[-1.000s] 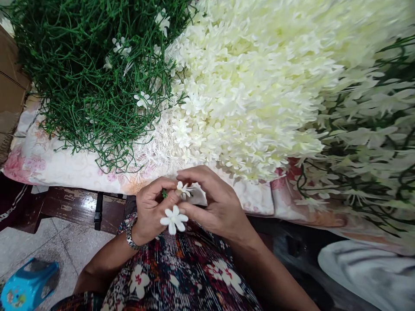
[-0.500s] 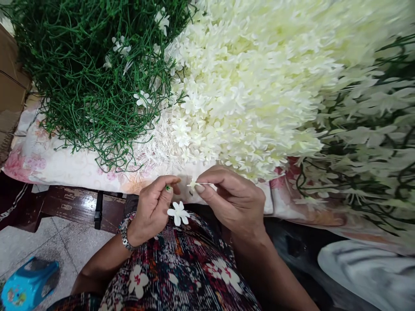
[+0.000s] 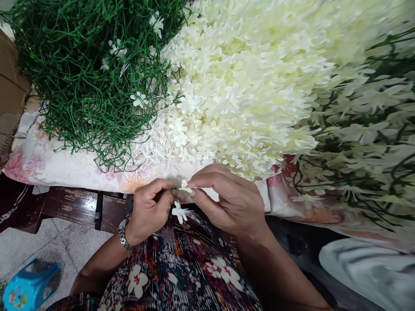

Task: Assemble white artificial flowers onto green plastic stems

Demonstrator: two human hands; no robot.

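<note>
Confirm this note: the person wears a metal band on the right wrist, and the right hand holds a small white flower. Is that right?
Not quite: the head view shows the metal band on the left wrist. The right hand does hold a small white flower.

Floral cloth [image 3: 78,172] carries grn stems [image 3: 90,82] & wht blossoms [image 3: 240,90].

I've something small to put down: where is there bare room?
The floral cloth is bare at front left, between the green stems and its near edge; the floor, beside the blue stool. Crowded: under stems and white flower heap.
</note>
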